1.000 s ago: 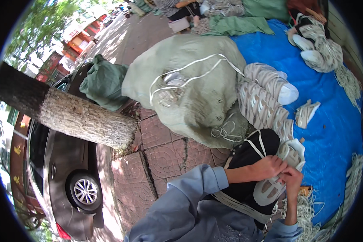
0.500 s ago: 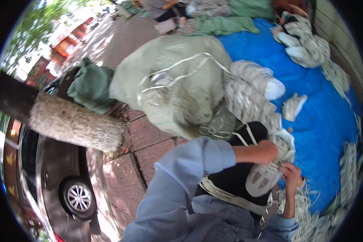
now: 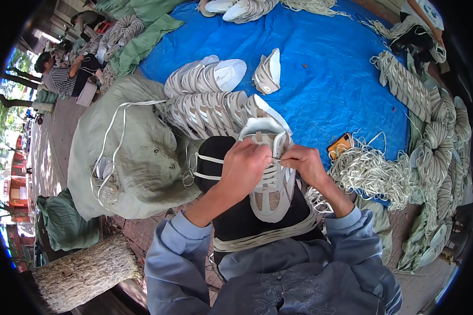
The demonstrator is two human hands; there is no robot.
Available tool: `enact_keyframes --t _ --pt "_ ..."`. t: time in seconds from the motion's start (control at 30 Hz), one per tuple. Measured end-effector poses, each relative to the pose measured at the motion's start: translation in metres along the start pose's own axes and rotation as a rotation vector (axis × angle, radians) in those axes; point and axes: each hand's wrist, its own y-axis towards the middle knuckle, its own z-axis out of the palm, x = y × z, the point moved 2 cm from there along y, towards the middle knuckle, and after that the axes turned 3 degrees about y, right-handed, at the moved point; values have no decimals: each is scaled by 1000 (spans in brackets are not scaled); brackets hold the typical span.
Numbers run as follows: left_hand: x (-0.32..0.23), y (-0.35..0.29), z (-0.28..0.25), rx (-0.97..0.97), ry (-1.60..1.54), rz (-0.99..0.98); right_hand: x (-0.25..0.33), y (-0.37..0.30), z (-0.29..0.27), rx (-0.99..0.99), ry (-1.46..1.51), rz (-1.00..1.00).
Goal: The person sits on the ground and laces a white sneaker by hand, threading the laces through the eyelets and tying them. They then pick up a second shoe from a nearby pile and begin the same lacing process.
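Although its grip is partly hidden, I read the left hand [image 3: 248, 165] as pinched on the lace [image 3: 268, 178], right hand [image 3: 306, 161] pinching too, atop the shoe [image 3: 270, 206] on the black-clad lap [image 3: 232, 221]. Sack [image 3: 147, 176]: pale contents [image 3: 106, 167], hard to identify.

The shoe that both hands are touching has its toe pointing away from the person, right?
Not quite: the toe of the shoe points toward the person, as the head view shows. The left hand and right hand are indeed touching it.
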Motion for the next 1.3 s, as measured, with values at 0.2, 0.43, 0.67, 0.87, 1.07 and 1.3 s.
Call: enact_keyframes --t 0.2,0.43,0.67,0.87,1.07,1.3 --pt "11 4 34 304 92 -176 -1 3 1 21 -147 44" --pt "13 6 36 540 -150 -352 5 5 -1 148 -369 -96" --pt "9 5 38 470 -221 -348 2 12 -1 134 -288 33" --pt "11 4 42 494 -168 -342 5 2 10 42 -552 -235" --pt "19 20 52 668 -177 -246 -2 9 4 3 -470 -299" --pt "28 21 4 989 -461 -537 15 15 2 121 -167 -221"
